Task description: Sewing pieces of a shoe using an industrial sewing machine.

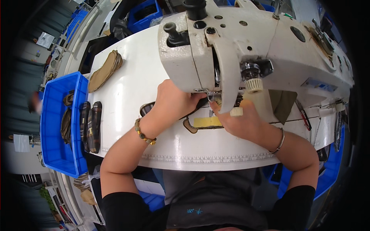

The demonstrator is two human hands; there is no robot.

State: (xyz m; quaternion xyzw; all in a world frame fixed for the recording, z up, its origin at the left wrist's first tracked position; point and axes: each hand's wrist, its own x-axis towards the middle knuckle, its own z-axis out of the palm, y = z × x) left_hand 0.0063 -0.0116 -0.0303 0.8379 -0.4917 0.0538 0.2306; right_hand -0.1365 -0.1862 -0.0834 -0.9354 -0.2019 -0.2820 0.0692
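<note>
Both my hands meet at the presser foot [210,96] of a white sewing machine [227,34]. My left hand [173,100] comes in from the left, its fingers pinched on a dark-edged fabric piece [146,109] whose plaid end shows beside the wrist. On the other side of the foot, my right hand [241,118] has its fingertips closed at the same piece; the machine head partly hides them. A tan, dark-bordered curved end [189,126] lies below the hands, next to a yellow strip [208,122] on the table.
A stack of tan sole-shaped pieces [105,71] lies at the far left of the white table [185,148]. Plaid pieces [91,127] rest by a blue bin [61,154]. Right of my hands are olive fabric [283,104] and red-handled snips [304,117].
</note>
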